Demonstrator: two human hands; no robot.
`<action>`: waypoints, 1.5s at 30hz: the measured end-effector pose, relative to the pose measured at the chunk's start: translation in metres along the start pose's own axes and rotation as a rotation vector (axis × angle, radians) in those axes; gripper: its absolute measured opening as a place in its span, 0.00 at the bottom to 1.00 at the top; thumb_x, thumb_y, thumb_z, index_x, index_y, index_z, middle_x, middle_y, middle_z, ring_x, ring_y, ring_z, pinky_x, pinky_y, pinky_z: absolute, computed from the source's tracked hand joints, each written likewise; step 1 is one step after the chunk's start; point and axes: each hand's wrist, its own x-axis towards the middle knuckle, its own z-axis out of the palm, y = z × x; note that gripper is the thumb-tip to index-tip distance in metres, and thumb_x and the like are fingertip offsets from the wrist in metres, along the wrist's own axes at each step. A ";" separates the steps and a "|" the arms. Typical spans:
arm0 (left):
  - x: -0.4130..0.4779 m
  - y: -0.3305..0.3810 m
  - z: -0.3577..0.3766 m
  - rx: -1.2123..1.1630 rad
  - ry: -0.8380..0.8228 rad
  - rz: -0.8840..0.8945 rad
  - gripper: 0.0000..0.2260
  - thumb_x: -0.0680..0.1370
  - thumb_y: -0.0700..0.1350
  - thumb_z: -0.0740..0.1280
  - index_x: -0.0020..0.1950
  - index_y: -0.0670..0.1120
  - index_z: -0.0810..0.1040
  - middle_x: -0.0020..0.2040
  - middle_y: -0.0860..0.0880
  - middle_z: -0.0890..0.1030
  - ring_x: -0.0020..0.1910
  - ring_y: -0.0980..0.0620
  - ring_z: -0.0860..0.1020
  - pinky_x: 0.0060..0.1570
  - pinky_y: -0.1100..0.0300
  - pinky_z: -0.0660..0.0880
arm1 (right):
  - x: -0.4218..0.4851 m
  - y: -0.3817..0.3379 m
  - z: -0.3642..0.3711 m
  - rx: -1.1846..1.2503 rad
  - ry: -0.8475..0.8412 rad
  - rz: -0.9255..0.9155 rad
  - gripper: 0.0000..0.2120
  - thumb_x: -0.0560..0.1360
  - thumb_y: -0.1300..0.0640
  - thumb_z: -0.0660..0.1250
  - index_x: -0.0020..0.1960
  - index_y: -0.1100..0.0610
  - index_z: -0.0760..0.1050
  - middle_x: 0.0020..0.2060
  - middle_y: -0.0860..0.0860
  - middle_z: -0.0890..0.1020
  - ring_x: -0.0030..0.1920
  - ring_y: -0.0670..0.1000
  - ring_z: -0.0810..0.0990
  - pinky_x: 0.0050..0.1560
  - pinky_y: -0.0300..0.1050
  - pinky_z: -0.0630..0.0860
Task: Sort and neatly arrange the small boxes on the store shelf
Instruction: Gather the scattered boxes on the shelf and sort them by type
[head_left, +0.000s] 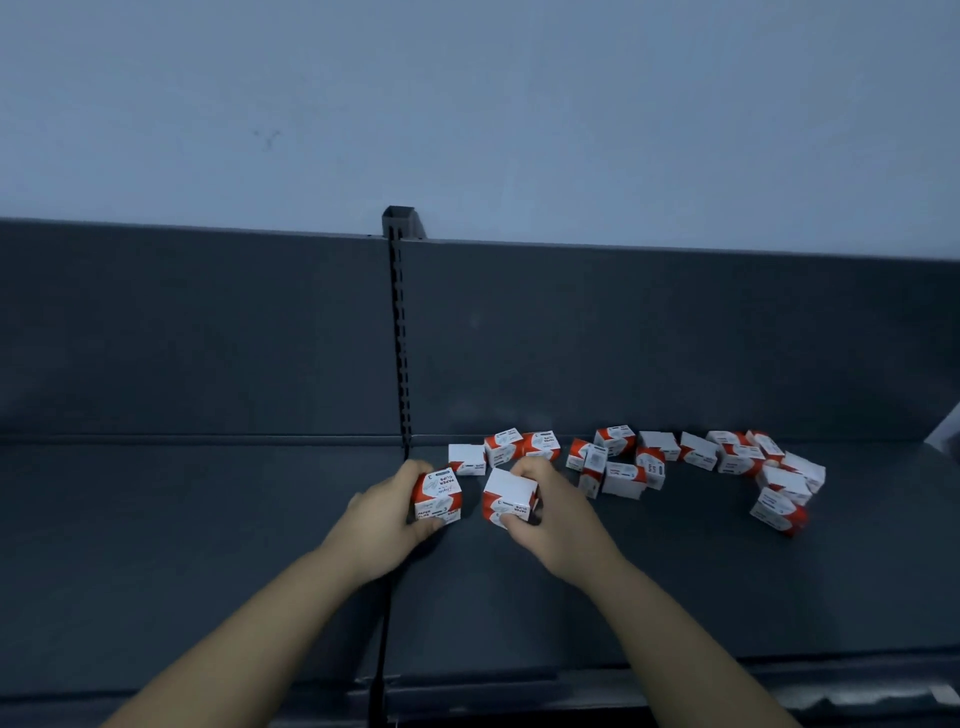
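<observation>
Head view: the left grip (384, 512) has thumb and fingers curled round a paper clip box (439, 493), pinching it from its left side. The right grip (553, 514) is curled the same way round a second paper clip box (508, 493), taking it from its right side. The two held boxes sit side by side over the dark shelf (208, 545) with a narrow gap between them, just right of the slotted upright post (399, 322). I cannot tell whether either box rests on the shelf or is lifted just clear of it.

The coming move probably turns on that gap, because closing it would set the pair flush as the start of a row. The left box shows its printed top, with the lettering upside down to the wearer. The right box is tilted, with a plain white face up and its red band toward the wearer, so it likely needs a turn to match.

The loose boxes (698, 451) lie behind and to the right in a ragged line along the back panel, which curls forward at its far end (777, 512). The right grip is nearer to them, and a white-faced box (466, 460) sits just behind the held pair. All are small red-and-white cartons lying at mixed angles, some leaning on their neighbours. The shelf to the left is bare, which suggests sorting has scarcely begun.
</observation>
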 end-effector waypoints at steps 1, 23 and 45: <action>-0.003 -0.003 -0.004 0.007 0.005 -0.006 0.21 0.76 0.52 0.69 0.64 0.57 0.63 0.53 0.61 0.77 0.53 0.56 0.76 0.61 0.51 0.71 | 0.001 -0.005 0.004 0.009 -0.005 -0.001 0.19 0.74 0.55 0.72 0.60 0.45 0.68 0.53 0.41 0.77 0.52 0.39 0.77 0.48 0.34 0.74; -0.079 -0.091 -0.054 -0.111 0.140 -0.171 0.20 0.73 0.53 0.72 0.59 0.61 0.65 0.53 0.60 0.79 0.52 0.56 0.78 0.54 0.51 0.76 | 0.019 -0.095 0.100 0.086 -0.162 -0.195 0.19 0.73 0.58 0.72 0.59 0.45 0.70 0.52 0.40 0.76 0.53 0.41 0.77 0.49 0.37 0.76; -0.052 -0.284 -0.153 -0.001 0.016 -0.161 0.23 0.75 0.51 0.71 0.66 0.64 0.66 0.57 0.64 0.77 0.61 0.57 0.73 0.62 0.53 0.60 | 0.091 -0.201 0.276 -0.082 -0.112 0.004 0.21 0.76 0.46 0.70 0.65 0.50 0.68 0.58 0.46 0.75 0.56 0.46 0.75 0.56 0.41 0.73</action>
